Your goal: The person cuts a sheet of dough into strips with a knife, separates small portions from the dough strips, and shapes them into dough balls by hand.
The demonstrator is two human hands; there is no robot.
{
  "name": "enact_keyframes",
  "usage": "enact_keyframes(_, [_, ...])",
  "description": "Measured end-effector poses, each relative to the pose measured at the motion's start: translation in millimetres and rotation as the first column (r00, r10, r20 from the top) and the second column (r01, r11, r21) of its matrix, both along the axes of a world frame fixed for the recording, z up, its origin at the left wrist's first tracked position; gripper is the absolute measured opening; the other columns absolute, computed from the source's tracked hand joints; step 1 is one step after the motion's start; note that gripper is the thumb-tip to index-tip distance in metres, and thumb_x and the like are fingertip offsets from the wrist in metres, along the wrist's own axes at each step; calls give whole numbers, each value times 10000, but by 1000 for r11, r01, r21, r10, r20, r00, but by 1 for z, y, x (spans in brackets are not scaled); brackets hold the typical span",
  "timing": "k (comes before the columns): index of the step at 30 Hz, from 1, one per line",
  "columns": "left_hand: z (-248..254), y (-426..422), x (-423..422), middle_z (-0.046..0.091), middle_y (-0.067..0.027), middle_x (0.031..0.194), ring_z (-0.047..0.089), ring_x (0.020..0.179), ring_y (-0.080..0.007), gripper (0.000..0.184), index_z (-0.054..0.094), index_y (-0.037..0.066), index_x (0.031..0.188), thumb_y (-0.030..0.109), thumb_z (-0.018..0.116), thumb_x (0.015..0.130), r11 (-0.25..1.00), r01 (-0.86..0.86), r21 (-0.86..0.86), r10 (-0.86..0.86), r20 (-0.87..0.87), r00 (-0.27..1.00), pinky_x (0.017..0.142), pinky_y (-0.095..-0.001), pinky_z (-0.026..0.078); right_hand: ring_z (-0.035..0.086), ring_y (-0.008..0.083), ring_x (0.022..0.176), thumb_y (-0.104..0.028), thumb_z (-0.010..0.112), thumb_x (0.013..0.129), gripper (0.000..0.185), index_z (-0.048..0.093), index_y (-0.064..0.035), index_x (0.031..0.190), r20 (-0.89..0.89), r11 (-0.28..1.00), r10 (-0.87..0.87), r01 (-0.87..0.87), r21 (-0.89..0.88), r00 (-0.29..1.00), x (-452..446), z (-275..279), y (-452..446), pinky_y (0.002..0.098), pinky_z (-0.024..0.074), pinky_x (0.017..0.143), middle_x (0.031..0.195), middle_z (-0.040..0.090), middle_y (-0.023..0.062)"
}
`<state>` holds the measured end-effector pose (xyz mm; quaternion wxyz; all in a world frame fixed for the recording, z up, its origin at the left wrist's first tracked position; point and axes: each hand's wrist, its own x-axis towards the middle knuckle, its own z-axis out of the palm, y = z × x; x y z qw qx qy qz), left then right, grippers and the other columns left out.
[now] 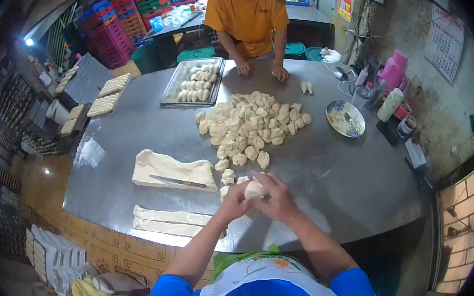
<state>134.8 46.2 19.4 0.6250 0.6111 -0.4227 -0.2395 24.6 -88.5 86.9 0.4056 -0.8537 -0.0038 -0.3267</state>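
Observation:
Close in front of me, my left hand (235, 201) and my right hand (278, 199) are both closed round a pale dough piece (255, 190). Parts of the fingers are hidden behind it. Just beyond them, a few loose dough lumps trail from a large heap of dough pieces (251, 121). To the left lies a thick dough slab (172, 167) with a knife (179, 182) resting on its front part. Nearer the table edge are long dough strips (170, 221), their right end partly behind my left forearm.
Across the steel table (116, 153) stands a person in an orange shirt (249, 18), hands on the tabletop. A tray of shaped dough rolls (198, 81) sits at the far left. On the right are a bowl with a spoon (339, 123) and a pink jug (393, 70).

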Motion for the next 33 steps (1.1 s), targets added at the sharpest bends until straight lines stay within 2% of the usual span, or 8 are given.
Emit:
enact_keyframes(5, [-7, -4, -33, 686, -195, 895, 677, 794, -355, 221, 662, 44, 986, 36, 621, 769, 926, -66, 371, -72, 347, 935, 683, -409, 521, 645, 384, 903, -259, 795, 750, 391, 635, -53, 1041, -218, 983, -172, 183, 29, 961, -9, -75, -11, 450, 519, 783, 975, 651, 189])
enact_keyframes(9, [19, 8, -54, 667, -86, 789, 652, 730, -233, 98, 692, 49, 923, 47, 675, 827, 966, 241, 93, -257, 447, 857, 694, -384, 514, 618, 401, 1010, -287, 777, 757, 475, 586, -52, 1123, -698, 919, -315, 391, -54, 643, -7, -104, -54, 486, 503, 846, 1077, 633, 213])
enact_keyframes(15, [26, 8, -12, 484, -103, 1263, 589, 1026, -207, 1059, 149, 188, 1538, -134, 688, 686, 984, -156, -80, 88, -546, 833, 781, -324, 556, 591, 310, 1104, -184, 776, 806, 669, 458, -93, 1388, -203, 992, -95, 110, 62, 975, -24, -80, -29, 385, 506, 873, 1264, 559, 187])
enact_keyframes(17, [33, -5, -15, 545, -84, 1149, 612, 902, -184, 941, 201, 163, 1527, -108, 676, 762, 942, -237, -236, 61, -576, 815, 726, -302, 555, 606, 264, 1050, -221, 744, 846, 642, 449, -110, 1406, -243, 544, 610, -176, 820, 754, -13, -82, -6, 338, 502, 847, 1230, 585, 155])
enact_keyframes(23, [10, 2, 25, 585, -64, 926, 457, 557, -109, 584, 330, 112, 1423, 0, 584, 909, 824, -546, -151, 98, -911, 400, 432, -238, 401, 617, 240, 956, -275, 671, 910, 590, 446, -35, 1401, -506, 848, 465, -202, 490, 726, -34, -32, 35, 334, 500, 822, 1114, 633, 124])
enact_keyframes(27, [24, 9, 7, 537, -114, 1145, 609, 837, -205, 949, 139, 157, 1546, -79, 612, 759, 967, -216, -135, 102, -572, 814, 628, -307, 538, 653, 258, 961, -219, 706, 879, 531, 519, -12, 1331, -364, 891, 453, -404, 207, 814, -38, -40, -1, 340, 508, 829, 1027, 659, 148])
enact_keyframes(29, [21, 0, 8, 269, -198, 1512, 516, 1238, -317, 1128, -20, 128, 1573, -111, 648, 696, 997, 9, -79, -13, -44, 999, 931, -399, 523, 655, 297, 1014, -158, 729, 844, 461, 585, -17, 1258, -103, 978, 65, -43, 203, 993, -27, 14, -8, 367, 514, 844, 1047, 652, 182])
enact_keyframes(33, [84, -3, 1, 357, -215, 1507, 530, 1241, -328, 972, 184, 87, 1554, -12, 695, 733, 988, -47, -149, 104, 407, 907, 970, -377, 484, 619, 271, 1100, -127, 753, 819, 466, 598, -19, 1245, -165, 971, 232, -238, -15, 958, -12, 12, -12, 346, 510, 897, 1180, 628, 176])
